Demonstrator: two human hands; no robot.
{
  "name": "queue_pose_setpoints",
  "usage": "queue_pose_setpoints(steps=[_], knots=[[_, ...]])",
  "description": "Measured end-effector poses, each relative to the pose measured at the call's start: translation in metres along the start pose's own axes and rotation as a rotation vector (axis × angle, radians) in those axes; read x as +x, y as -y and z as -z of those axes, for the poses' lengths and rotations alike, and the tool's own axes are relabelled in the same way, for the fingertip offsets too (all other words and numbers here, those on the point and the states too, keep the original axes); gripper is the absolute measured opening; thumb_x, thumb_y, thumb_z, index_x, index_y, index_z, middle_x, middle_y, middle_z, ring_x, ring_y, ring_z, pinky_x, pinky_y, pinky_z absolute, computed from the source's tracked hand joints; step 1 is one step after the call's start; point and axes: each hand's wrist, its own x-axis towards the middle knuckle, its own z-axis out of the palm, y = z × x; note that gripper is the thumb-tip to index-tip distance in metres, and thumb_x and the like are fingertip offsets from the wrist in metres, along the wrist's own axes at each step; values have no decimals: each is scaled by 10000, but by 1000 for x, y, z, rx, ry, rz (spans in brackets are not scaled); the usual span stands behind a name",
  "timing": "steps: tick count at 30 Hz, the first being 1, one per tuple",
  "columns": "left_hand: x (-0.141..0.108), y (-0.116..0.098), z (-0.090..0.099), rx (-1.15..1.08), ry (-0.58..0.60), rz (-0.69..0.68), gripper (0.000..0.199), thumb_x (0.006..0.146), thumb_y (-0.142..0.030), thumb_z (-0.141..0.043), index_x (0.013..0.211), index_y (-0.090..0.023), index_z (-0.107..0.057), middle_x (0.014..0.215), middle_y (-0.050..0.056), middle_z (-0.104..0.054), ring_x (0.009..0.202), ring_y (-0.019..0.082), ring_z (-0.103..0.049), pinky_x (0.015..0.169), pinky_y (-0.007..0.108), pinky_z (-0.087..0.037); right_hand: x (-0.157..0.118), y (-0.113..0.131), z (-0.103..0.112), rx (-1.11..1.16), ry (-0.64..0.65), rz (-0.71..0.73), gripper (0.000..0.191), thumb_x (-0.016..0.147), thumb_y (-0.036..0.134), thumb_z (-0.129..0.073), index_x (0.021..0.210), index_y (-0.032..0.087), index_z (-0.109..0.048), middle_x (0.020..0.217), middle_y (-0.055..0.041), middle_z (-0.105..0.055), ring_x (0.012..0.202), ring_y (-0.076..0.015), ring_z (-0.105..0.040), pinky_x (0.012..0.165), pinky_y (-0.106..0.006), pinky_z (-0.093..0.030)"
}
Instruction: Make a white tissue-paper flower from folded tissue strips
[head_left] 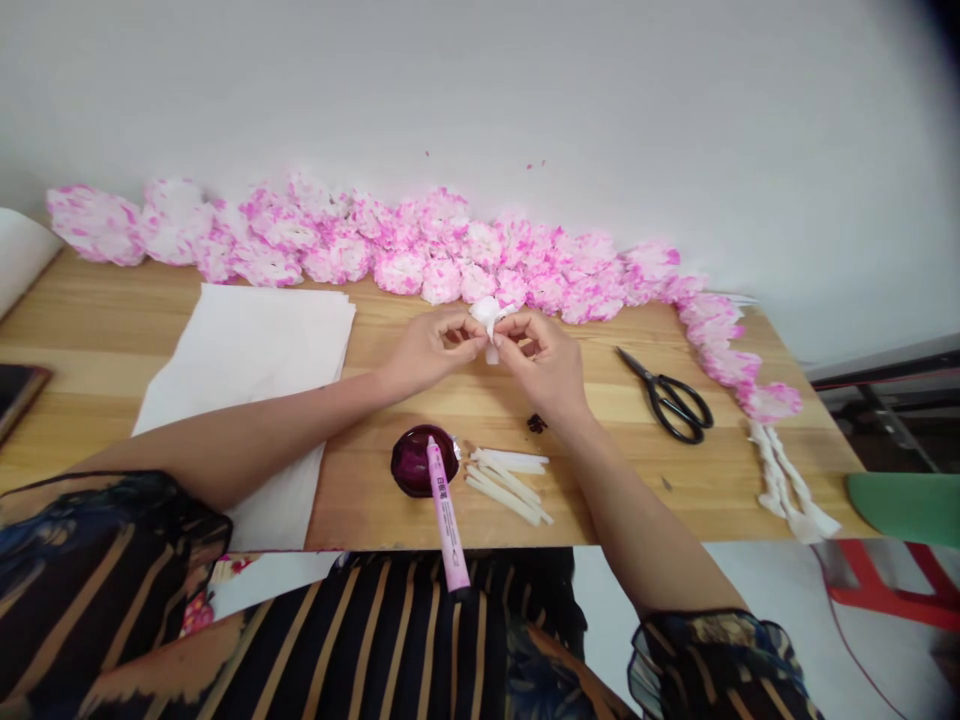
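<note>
Between both hands is a small gathered piece of white paper (491, 313), puffed at the top with a narrow tail below. My left hand (439, 350) pinches it from the left with thumb and fingertips. From the right, my right hand (544, 360) also pinches it, so both hands are closed on the same piece. Just behind it runs a long row of white paper flowers (420, 245) with pink tips. Nearer to me, a pink marker (448, 520) leans on a dark red bowl (405, 465), and several pale sticks (510, 485) lie beside it.
A stack of white paper sheets (255, 340) lies at left under my forearm. Black-handled scissors (667, 395) rest at right. Twisted white paper strips (787, 485) lie near the table's right edge. A small dark bundle (536, 424) sits by my right wrist. Behind is a wall (480, 90).
</note>
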Motion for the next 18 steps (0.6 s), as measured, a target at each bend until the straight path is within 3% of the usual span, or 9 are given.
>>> queue_pose_setpoints(steps=[18], knots=[[1,1,1,39,-6,25,171,828,-311,-645,733,-173,-681,746,10,-680,694,124,-580,635,240,-424,0,-5,1,-110,45,101,170,866,265,-592,921,232,-750,880,-25,-752,731,-168,-640,703,-302,-494]])
